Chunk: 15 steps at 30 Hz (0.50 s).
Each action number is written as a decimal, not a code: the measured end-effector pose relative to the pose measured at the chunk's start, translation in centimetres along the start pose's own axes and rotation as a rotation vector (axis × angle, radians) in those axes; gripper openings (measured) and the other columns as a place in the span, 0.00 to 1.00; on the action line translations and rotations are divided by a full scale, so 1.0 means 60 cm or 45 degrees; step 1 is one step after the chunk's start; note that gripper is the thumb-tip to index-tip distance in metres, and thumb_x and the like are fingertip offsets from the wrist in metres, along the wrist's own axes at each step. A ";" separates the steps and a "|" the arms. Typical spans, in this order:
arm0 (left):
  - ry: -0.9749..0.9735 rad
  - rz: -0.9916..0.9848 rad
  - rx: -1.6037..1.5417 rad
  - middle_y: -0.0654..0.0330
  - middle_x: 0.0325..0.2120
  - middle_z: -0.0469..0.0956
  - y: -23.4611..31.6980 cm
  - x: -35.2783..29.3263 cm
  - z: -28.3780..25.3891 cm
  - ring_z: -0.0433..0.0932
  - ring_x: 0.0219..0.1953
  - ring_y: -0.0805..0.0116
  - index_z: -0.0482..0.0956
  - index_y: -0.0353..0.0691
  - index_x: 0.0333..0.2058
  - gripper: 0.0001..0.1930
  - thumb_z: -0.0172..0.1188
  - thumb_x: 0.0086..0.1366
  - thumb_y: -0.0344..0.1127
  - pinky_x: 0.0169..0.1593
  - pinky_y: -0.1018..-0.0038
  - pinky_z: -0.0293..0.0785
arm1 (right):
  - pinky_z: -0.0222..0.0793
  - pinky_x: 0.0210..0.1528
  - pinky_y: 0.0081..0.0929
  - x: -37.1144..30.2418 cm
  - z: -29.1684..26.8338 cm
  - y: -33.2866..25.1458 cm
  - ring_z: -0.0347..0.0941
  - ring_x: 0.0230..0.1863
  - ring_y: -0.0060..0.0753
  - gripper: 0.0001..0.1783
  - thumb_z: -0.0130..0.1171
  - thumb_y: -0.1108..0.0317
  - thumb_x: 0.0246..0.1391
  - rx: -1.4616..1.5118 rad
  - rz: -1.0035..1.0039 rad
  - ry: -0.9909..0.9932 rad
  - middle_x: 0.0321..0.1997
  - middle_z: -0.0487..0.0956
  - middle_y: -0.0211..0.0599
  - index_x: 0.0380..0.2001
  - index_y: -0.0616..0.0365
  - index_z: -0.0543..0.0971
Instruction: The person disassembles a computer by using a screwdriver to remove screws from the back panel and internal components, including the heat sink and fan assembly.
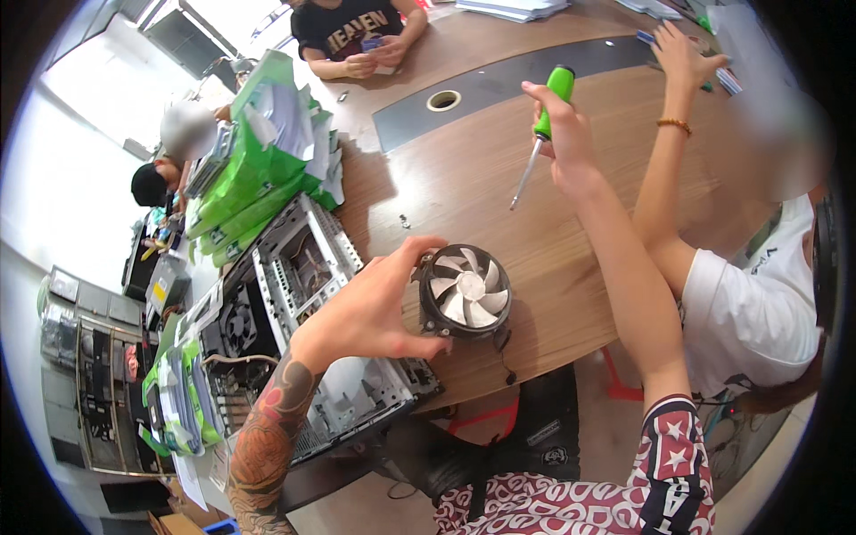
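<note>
A round black CPU cooler with a pale-bladed fan sits on the wooden table near its front edge, fan side up. Around its left side curls my left hand, with the thumb at the near corner and the fingers at the far one. A short cable hangs from the cooler's near side. My right hand is raised over the table, wrapped round a screwdriver with a green and black handle. Its thin metal shaft points down and left, its tip apart from the cooler. Under my left forearm lies an open computer case.
Small metal screws lie beyond the cooler. A tape roll rests on the dark table strip. Green bags of papers are piled far left. At right, a co-worker's arm reaches across the table; another person sits opposite.
</note>
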<state>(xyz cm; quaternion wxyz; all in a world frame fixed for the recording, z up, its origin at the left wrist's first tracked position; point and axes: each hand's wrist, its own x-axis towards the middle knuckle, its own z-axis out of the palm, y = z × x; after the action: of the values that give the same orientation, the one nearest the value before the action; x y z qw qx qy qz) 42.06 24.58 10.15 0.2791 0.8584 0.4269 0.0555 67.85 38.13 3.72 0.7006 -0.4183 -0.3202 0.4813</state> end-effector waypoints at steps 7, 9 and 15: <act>-0.024 -0.024 0.278 0.43 0.52 0.73 -0.013 -0.008 0.009 0.72 0.56 0.45 0.60 0.33 0.63 0.50 0.73 0.43 0.44 0.62 0.62 0.66 | 0.46 0.18 0.19 -0.010 0.010 0.018 0.53 0.16 0.14 0.19 0.69 0.51 0.46 -0.093 0.016 -0.054 0.18 0.63 0.19 0.21 0.45 0.69; 0.027 -0.029 0.337 0.44 0.50 0.75 -0.015 -0.012 0.021 0.74 0.54 0.46 0.61 0.32 0.62 0.49 0.74 0.42 0.44 0.60 0.61 0.66 | 0.46 0.18 0.19 -0.011 0.013 0.022 0.53 0.16 0.14 0.19 0.69 0.50 0.47 -0.101 0.020 -0.064 0.18 0.63 0.19 0.21 0.45 0.69; -0.032 -0.147 0.493 0.45 0.52 0.75 0.003 -0.003 0.033 0.73 0.55 0.51 0.63 0.34 0.61 0.51 0.76 0.40 0.50 0.60 0.61 0.65 | 0.44 0.17 0.18 -0.015 0.011 0.018 0.52 0.14 0.13 0.22 0.67 0.48 0.51 -0.135 0.003 -0.076 0.15 0.62 0.18 0.19 0.45 0.68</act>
<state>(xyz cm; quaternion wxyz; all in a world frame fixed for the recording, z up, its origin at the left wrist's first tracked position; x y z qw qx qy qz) 42.73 23.48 8.63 0.1169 0.8708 0.4744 -0.0545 66.55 37.64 2.99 0.6670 -0.4407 -0.3656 0.4767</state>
